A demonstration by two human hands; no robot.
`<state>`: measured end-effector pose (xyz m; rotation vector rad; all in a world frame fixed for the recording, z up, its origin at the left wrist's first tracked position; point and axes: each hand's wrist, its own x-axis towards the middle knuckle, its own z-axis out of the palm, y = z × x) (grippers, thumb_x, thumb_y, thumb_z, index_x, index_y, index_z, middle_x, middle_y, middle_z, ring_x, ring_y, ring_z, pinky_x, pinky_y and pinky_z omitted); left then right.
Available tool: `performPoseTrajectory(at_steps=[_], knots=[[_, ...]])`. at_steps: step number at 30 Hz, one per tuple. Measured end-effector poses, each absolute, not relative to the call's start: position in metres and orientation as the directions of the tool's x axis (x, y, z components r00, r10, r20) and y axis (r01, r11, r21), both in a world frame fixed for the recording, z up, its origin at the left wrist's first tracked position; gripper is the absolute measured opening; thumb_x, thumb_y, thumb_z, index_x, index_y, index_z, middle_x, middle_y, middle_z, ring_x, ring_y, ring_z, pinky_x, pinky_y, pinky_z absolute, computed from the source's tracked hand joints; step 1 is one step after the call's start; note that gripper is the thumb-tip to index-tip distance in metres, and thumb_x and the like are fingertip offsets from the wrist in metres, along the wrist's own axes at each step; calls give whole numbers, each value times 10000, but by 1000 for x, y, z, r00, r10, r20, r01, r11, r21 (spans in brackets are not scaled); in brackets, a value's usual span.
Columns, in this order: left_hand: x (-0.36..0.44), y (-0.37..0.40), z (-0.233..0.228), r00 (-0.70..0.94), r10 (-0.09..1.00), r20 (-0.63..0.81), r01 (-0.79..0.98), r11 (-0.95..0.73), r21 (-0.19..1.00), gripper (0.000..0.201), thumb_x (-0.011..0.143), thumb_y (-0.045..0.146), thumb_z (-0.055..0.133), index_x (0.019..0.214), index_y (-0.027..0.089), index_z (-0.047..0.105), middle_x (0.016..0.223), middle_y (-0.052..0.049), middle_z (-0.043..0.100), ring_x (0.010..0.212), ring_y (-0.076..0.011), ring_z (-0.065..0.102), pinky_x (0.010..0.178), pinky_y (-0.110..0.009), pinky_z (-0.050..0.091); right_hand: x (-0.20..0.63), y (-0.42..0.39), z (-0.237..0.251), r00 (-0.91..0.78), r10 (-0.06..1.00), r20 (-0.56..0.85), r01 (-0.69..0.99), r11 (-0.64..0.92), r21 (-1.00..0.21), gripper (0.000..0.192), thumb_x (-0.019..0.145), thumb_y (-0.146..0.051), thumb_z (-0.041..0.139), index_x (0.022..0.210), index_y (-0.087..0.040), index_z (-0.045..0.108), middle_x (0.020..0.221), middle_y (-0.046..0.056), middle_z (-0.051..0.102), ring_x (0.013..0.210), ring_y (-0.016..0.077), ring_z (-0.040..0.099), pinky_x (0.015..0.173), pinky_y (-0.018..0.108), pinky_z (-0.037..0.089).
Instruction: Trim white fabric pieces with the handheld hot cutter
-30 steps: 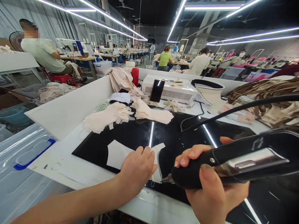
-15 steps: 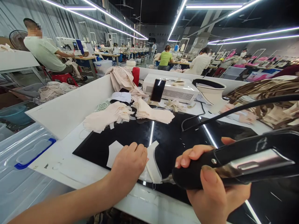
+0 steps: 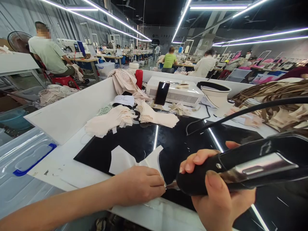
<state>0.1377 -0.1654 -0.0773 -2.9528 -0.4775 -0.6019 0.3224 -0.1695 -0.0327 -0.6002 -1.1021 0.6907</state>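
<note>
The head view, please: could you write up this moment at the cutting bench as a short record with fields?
left hand: pressing down the near edge of the white fabric piece, fingertips beside the tool tip
right hand: gripping the black corded hand tool, tip low at the fabric edge
surface: glossy black mat on a white bench
behind: beige fabric pieces, phone leaning on a white box
background: seated people at sewing machines

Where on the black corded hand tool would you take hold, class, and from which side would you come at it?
Grip the black hand tool around its thick rounded body, behind the metal tip, coming from the cord end on the right. The right hand wraps it there, while the left hand pins the white fabric piece at the tip.
</note>
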Motion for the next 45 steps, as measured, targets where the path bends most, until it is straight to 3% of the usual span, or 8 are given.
performPoseTrajectory(at_steps=[5,14,27,45], knots=[[129,-161,-79,861,306,406,310,-949,57,181,1082,134,548,1154,119,713,1092,-77,764,1065,-146,702,1054,-252,554,322,-169,-33,292,756,587,-206,649,-733,478,870,-251,767,1306,-295,578,806,-40,685,588,170,632,494,348,580],[124,-161,-82,838,354,415,369,-928,45,250,1125,212,469,1168,141,705,1129,-79,750,1090,-167,699,1084,-260,524,322,-170,-32,303,765,568,-217,636,-740,503,859,-299,807,1304,-290,574,789,-40,680,573,168,619,493,354,585],[122,-160,-80,834,360,418,352,-931,99,203,1098,209,546,1253,155,665,1122,-72,734,1056,-174,691,1023,-284,550,318,-170,-24,328,757,566,-228,645,-730,499,829,-291,831,1259,-260,578,752,-48,691,541,168,611,441,325,583],[122,-163,-87,810,377,449,338,-926,168,205,1098,191,533,1203,154,706,1144,-86,726,1051,-196,669,1047,-309,535,313,-159,-18,426,752,503,-234,629,-742,528,735,-268,830,1207,-266,594,718,-67,694,505,165,583,430,318,571]])
